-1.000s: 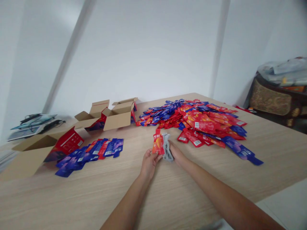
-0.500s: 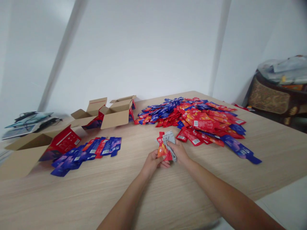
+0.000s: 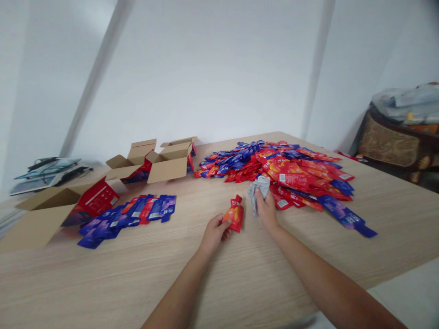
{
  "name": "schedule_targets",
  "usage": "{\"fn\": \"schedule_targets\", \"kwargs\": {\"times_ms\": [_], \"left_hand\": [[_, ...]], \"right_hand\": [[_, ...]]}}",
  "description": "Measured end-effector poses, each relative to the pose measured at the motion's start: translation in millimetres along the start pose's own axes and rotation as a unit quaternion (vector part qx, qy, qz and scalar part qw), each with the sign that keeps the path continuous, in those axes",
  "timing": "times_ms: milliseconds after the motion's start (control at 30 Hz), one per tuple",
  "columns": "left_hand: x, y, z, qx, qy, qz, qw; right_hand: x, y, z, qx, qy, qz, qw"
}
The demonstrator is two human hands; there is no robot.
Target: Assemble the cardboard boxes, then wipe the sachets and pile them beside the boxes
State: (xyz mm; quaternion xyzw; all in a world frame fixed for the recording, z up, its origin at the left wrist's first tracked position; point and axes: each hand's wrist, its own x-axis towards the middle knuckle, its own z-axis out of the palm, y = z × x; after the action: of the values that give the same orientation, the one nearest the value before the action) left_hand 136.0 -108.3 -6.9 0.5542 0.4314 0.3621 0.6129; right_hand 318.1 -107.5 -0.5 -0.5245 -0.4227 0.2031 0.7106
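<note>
Between the thumb and fingers of my left hand [image 3: 216, 232] is a red and orange pouch [image 3: 235, 214], its narrow spout-shaped end pointing away from me. My right hand [image 3: 266, 209] is closed around a crumpled grey cloth [image 3: 258, 189], just right of the pouch and apart from it. Behind the cloth spreads a large heap of red pouches [image 3: 291, 171] and blue pouches [image 3: 236, 157]. On the left lies an overlapping row of mostly blue pouches [image 3: 128, 214] with a few red ones among them.
Open cardboard boxes stand at the left: a near box [image 3: 44, 219] with red printed sides, and others [image 3: 169, 167] behind. Papers and dark cords [image 3: 48, 173] lie at the far left. A single blue pouch [image 3: 346, 214] sticks out from the heap. A patterned chair [image 3: 391, 137] stands beyond the table.
My right hand has drawn the grey cloth off the pouch, moving right and slightly away. My left hand still holds the pouch in nearly the same place.
</note>
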Motion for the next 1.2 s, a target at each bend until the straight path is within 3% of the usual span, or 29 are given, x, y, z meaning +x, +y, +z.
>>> {"fn": "schedule_targets", "kwargs": {"times_ms": [67,133,167,233,333,467,600,700,767,900,1000,1067,1133,1200], "left_hand": [[-0.7,1.4,-2.5,0.061,0.013,0.042,0.997],[-2.1,3.4,-4.8,0.093,0.029,0.100,0.990],[-2.5,4.1,-6.1,0.100,0.041,0.124,0.986],[-1.9,4.7,-9.2,0.110,0.068,0.148,0.980],[3.0,4.5,-14.9,0.093,0.093,0.143,0.981],[10.7,6.9,-24.1,0.030,0.117,0.146,0.982],[13.0,8.5,-32.3,-0.059,0.147,0.131,0.979],[12.4,8.9,-31.6,-0.115,0.170,0.121,0.971],[11.7,8.9,-27.2,-0.138,0.173,0.107,0.969],[11.4,5.1,-17.7,-0.155,0.150,0.072,0.974],[11.2,1.6,-14.6,-0.113,0.210,0.077,0.968],[9.3,1.9,-11.7,-0.104,0.237,0.073,0.963],[5.4,4.3,-6.3,-0.149,0.163,0.012,0.975],[0.3,7.0,-0.2,-0.228,0.036,-0.065,0.971]], "right_hand": [[-8.0,-9.2,2.3,-0.083,-0.118,-0.124,0.982],[-18.1,-18.0,8.4,-0.160,-0.275,-0.211,0.924],[-22.6,-21.7,12.0,-0.190,-0.339,-0.235,0.891],[-28.0,-26.6,17.6,-0.240,-0.403,-0.246,0.848],[-26.7,-26.0,18.7,-0.298,-0.398,-0.218,0.840],[-19.4,-12.8,11.6,-0.312,-0.373,-0.115,0.866],[-16.4,1.1,10.4,-0.175,-0.355,-0.033,0.918],[-15.6,8.3,15.7,-0.046,-0.352,0.036,0.934],[-15.1,11.9,19.8,-0.013,-0.327,0.063,0.943],[-9.9,14.2,20.5,-0.019,-0.240,0.068,0.968],[-1.1,9.5,10.7,-0.083,-0.173,0.047,0.980],[2.3,3.3,3.0,-0.178,-0.154,-0.007,0.972],[-0.7,-4.3,-0.5,-0.269,-0.188,-0.075,0.942],[-11.1,-12.0,2.6,-0.304,-0.273,-0.140,0.902]]}}
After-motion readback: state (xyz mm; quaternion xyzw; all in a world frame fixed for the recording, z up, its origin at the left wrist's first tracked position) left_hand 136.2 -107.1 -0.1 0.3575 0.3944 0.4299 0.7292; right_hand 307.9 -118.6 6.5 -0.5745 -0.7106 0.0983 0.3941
